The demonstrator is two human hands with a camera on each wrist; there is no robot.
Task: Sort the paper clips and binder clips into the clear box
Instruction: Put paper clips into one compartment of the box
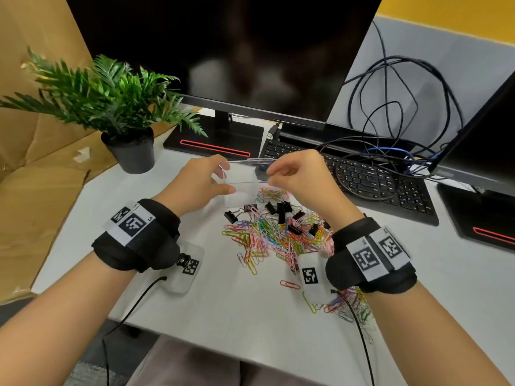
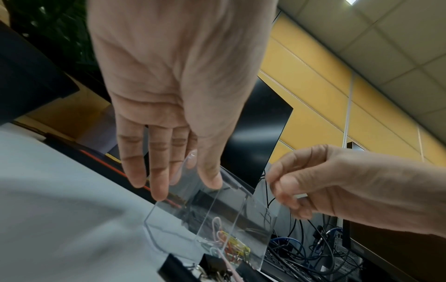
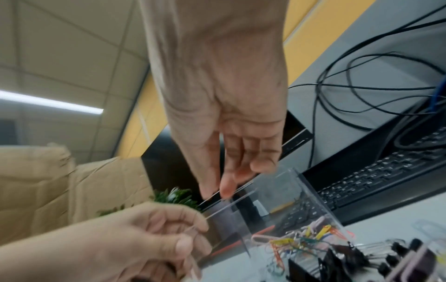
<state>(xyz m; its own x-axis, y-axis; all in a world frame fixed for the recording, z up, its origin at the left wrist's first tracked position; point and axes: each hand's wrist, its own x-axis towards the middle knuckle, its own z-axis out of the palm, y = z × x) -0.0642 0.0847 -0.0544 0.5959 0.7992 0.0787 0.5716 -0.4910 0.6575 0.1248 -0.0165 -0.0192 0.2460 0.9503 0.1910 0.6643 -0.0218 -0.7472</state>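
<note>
At centre frame both hands held the clear box (image 1: 241, 188): left hand (image 1: 200, 181) gripping its left wall, right hand (image 1: 296, 174) pinching the raised lid; the paper clips (image 1: 267, 238) and binder clips (image 1: 280, 210) lay just below, nearer the right hand

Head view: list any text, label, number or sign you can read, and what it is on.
None reads with certainty.
Left wristband: square code markers; small characters beside them, perhaps "L5", too small to confirm.
Right wristband: code markers, with tiny print that is illegible.
Tags under the wrists: code patterns only, no words.
Keyboard: key legends blurred.
Monitor: dark, no brand readable.
</note>
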